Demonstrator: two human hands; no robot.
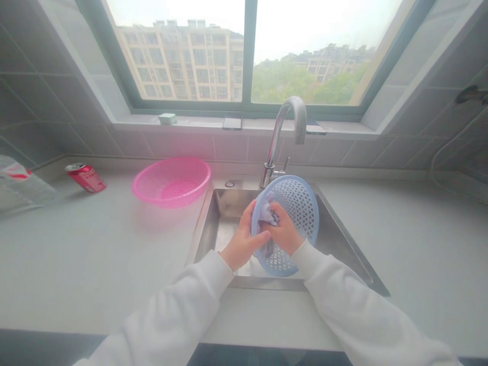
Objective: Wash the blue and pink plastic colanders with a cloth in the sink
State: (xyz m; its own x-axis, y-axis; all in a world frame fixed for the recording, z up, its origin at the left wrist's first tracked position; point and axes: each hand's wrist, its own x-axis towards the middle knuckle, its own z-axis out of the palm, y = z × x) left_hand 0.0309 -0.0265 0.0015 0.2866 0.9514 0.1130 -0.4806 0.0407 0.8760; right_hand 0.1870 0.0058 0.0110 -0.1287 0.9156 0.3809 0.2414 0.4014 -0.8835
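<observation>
Over the sink, my left hand (pixel 244 240) grips the left rim of a blue plastic colander (pixel 305 208). The colander is tilted on its side, its inside facing right and towards me. Inside it, my right hand (pixel 282 229) is closed on a crumpled pale cloth (pixel 268 216) pressed against the inner wall near the left rim. The fingers of my left hand are partly hidden behind the rim. Below, the steel sink (pixel 229 203) is partly covered by the colander and my hands.
A chrome faucet (pixel 272 137) rises behind the colander. Left of the sink sit a pink basket (pixel 171 183), a red can (pixel 86 178) and a clear plastic bag or bottle (pixel 23 185). A pale green soap-like block (pixel 168 118) lies on the windowsill.
</observation>
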